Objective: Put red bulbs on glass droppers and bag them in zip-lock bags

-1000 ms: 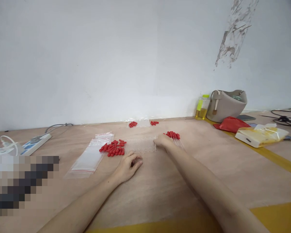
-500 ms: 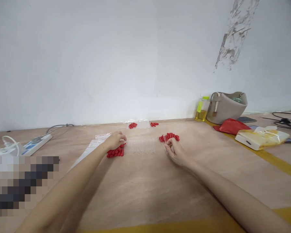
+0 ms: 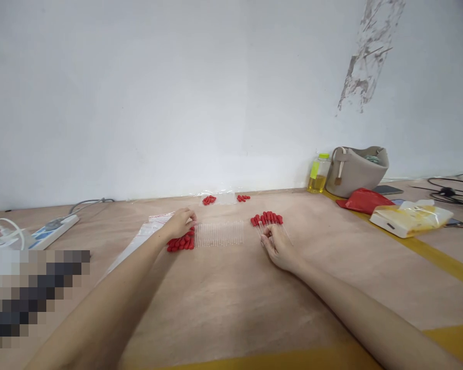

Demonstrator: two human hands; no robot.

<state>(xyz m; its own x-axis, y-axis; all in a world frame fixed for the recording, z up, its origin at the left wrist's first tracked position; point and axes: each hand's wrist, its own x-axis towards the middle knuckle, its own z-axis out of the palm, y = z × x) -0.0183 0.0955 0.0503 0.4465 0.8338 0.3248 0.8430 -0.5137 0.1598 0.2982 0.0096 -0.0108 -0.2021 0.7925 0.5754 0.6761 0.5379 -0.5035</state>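
Observation:
My right hand (image 3: 278,248) is closed, its thumb and fingers pinched on the thin tube of a dropper at the left side of a fanned group of droppers (image 3: 268,218) with red rubber bulbs. In the middle, clear glass tubes (image 3: 219,234) lie side by side in a row. At that row's left end, my left hand (image 3: 180,223) has its fingers pressed together over a pile of loose red rubber bulbs (image 3: 181,242). What its fingertips hold, if anything, is too small to make out.
Behind the row lies a clear plastic bag (image 3: 224,198) with red bulbs (image 3: 209,200) at its side. White zip bags (image 3: 141,236) and a power strip (image 3: 57,231) are left. Right stand a bottle (image 3: 317,177), a grey bag (image 3: 357,172), a red pouch (image 3: 362,200) and a tissue pack (image 3: 411,218).
My right hand has slid slightly toward me along the droppers, baring more of the tubes below the red bulbs. My left hand has stayed nearly in place. The view has shifted slightly.

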